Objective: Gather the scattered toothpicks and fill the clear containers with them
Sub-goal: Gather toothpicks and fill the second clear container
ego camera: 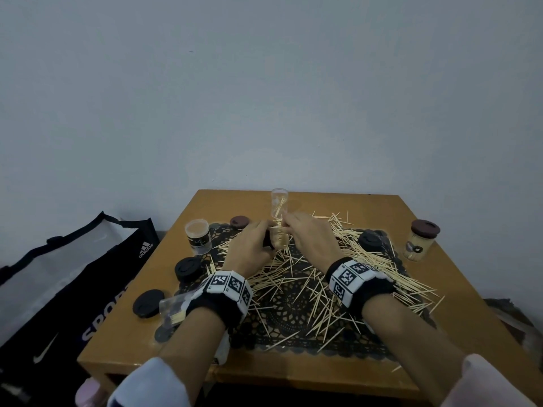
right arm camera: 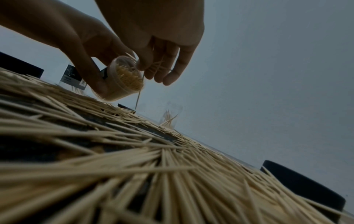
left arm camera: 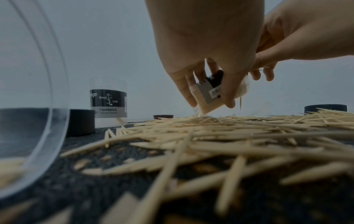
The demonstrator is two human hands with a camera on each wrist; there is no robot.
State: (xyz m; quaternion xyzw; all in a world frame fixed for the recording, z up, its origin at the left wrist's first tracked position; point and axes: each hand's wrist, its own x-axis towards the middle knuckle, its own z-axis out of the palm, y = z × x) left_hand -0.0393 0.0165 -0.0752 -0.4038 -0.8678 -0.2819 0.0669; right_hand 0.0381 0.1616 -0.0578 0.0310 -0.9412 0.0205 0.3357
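My left hand (ego camera: pixel 255 240) grips a small clear container (ego camera: pixel 280 241), tilted with its mouth toward my right hand and largely filled with toothpicks (right arm camera: pixel 128 78). My right hand (ego camera: pixel 304 234) pinches a small bunch of toothpicks (right arm camera: pixel 156 65) right at that mouth; one toothpick hangs below the rim. Loose toothpicks (ego camera: pixel 296 284) lie scattered over the black lace mat (ego camera: pixel 289 342) beneath both hands. A tall clear container (ego camera: pixel 278 204) with a few toothpicks stands behind the hands.
A labelled open container (ego camera: pixel 197 235) stands at left, and a brown-lidded full one (ego camera: pixel 419 242) at right. Black lids (ego camera: pixel 187 269) (ego camera: pixel 148 304) (ego camera: pixel 370 241) and a brown lid (ego camera: pixel 239 222) lie about. Another clear container (ego camera: pixel 171 310) lies under my left wrist. A black bag (ego camera: pixel 73 289) sits left of the table (ego camera: pixel 458 289).
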